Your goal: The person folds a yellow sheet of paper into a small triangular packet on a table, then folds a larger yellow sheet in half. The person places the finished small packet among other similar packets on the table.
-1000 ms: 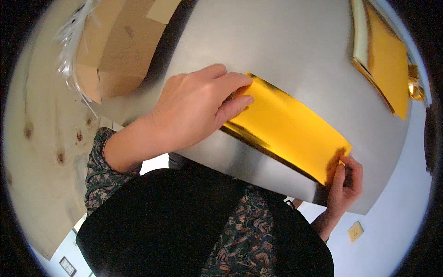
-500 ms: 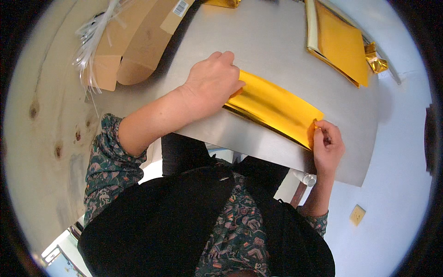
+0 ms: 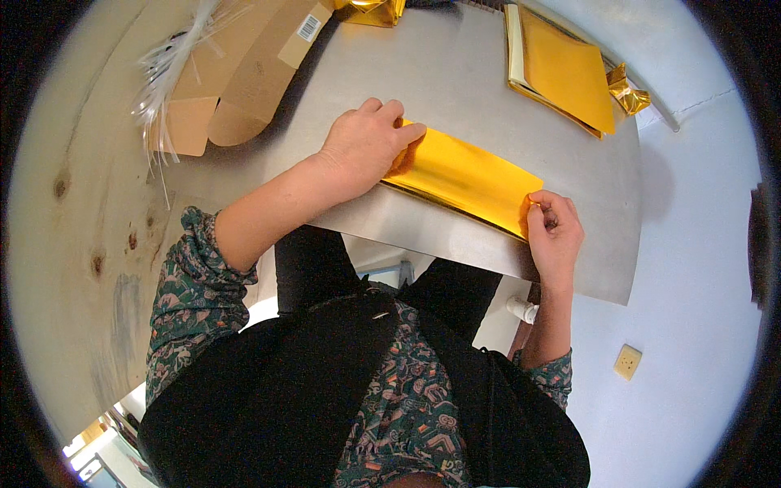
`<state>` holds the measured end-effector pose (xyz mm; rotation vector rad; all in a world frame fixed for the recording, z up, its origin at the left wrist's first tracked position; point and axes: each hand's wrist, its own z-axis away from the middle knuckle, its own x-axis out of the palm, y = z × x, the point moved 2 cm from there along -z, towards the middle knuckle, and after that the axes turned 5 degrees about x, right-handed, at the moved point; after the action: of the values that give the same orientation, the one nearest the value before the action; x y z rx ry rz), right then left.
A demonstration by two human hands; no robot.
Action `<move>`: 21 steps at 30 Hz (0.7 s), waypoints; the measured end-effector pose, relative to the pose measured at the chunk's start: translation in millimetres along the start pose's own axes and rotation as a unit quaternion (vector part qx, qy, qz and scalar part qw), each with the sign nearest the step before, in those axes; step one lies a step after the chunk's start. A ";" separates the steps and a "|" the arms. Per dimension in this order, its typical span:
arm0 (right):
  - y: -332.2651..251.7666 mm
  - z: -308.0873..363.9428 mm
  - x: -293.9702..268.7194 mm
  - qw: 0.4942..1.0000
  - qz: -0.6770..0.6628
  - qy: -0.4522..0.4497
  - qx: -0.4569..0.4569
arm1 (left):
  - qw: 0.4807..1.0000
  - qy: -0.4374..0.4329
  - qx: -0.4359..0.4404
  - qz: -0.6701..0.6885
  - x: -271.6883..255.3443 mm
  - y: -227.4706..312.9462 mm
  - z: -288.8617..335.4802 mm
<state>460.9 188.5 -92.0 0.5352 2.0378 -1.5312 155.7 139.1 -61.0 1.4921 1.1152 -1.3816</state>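
Since the earlier frames the view has pulled back, so the grey table (image 3: 455, 81) now sits higher and smaller in frame while both hands keep their hold on the folded gold foil sheet (image 3: 464, 175). That glossy, mirror-like strip lies slantwise at the centre of the frame, near the table's lower edge. At its upper left end the left hand (image 3: 366, 146) lies flat, fingers together and pressed down on the foil. At its lower right corner the right hand (image 3: 553, 232) pinches the foil between thumb and fingertips. Toward the upper right lies a stack of flat gold sheets (image 3: 565, 73) with a pale edge, and just beside it a crumpled gold foil scrap (image 3: 628, 93). Another crumpled piece of gold foil (image 3: 374, 10) sits at the top centre. In the upper left, matte brown cardboard packaging (image 3: 244, 77) lies flattened, bearing a small white rectangular barcode label (image 3: 309, 27), with clear plastic strips (image 3: 171, 69) splayed over it. A small cream wall socket (image 3: 626, 362) shows at lower right.
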 end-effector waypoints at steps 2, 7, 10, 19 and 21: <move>1.2 -0.6 0.1 1.000 0.013 -0.001 -0.006 | 1.000 -0.012 -0.004 -0.008 3.1 2.4 -0.1; 0.8 0.7 2.6 1.000 0.004 0.005 -0.004 | 0.999 -0.008 0.007 -0.036 3.8 4.3 -0.7; -4.0 3.3 1.4 1.000 0.006 0.008 -0.012 | 0.999 -0.038 -0.036 -0.008 4.1 12.9 -1.8; -20.2 7.7 2.5 0.997 0.069 -0.017 -0.018 | 0.997 -0.033 -0.071 -0.006 6.7 18.6 7.6; -25.7 5.5 0.1 0.996 0.080 -0.025 -0.006 | 0.997 -0.024 -0.068 -0.010 8.2 19.0 8.5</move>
<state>446.3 176.1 -74.0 0.6322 1.9156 -1.4245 171.6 126.1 -70.1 1.3479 1.1722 -1.3203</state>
